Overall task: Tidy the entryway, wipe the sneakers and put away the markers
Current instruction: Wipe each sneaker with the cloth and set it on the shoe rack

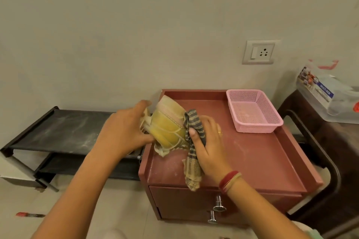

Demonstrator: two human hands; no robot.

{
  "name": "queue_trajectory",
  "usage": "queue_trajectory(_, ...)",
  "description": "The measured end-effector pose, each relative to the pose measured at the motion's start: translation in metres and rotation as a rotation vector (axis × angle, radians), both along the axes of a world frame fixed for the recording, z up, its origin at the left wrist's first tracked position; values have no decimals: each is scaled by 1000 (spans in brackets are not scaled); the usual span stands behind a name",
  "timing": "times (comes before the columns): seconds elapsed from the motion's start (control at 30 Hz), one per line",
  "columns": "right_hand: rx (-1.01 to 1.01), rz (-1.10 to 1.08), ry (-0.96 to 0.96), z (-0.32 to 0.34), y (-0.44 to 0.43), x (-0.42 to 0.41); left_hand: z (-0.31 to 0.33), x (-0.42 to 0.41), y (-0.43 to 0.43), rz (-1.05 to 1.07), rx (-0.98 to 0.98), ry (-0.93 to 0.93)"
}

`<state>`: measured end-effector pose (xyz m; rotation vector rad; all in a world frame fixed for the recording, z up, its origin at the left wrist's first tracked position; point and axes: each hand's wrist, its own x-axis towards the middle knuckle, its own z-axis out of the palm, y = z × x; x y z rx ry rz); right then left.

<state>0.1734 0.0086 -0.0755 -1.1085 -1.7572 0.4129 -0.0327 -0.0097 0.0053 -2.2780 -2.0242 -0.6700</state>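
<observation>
The fingers [144, 104] of the left hand [124, 132] are curled round the left side of a yellow sneaker [167, 126], with the thumb underneath, so the hand grips the shoe. The fingers of the right hand [208, 141] are pressed together over a grey-and-beige striped cloth [192, 163]. The thumb pinches the cloth against the sneaker's right side. The rest of the cloth trails toward the near edge.

The sneaker is tipped up on its side between the two hands, above the left edge of a reddish-brown counter [252, 157]. I cannot tell whether its lower end touches the top or hangs just over it. The right wrist wears red and gold bangles [229, 180].

At the far right corner of the counter sits a pink plastic basket [258, 127], well apart from the sneaker. The top has a raised rim and pale dusty smears. On the near face are two metal knobs [219, 203], one above the other.

To the left, just beside the counter, stands a low black shoe rack [64, 130] with a dusty top shelf. On the floor at the near left lies a red marker [29, 215]. A wall socket [260, 52] is above the basket. At the right, a clear plastic box [330, 99] rests on a dark table [320, 141].
</observation>
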Motion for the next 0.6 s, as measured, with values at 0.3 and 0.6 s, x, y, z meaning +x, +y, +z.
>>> queue_trajectory(0.3,56,30,-399,-13,-31,-13,3,19,6,155,-548,-1090)
queue_trajectory(0.6,-278,-180,485,22,8,40,-22,14,9,-60,-187,-776)
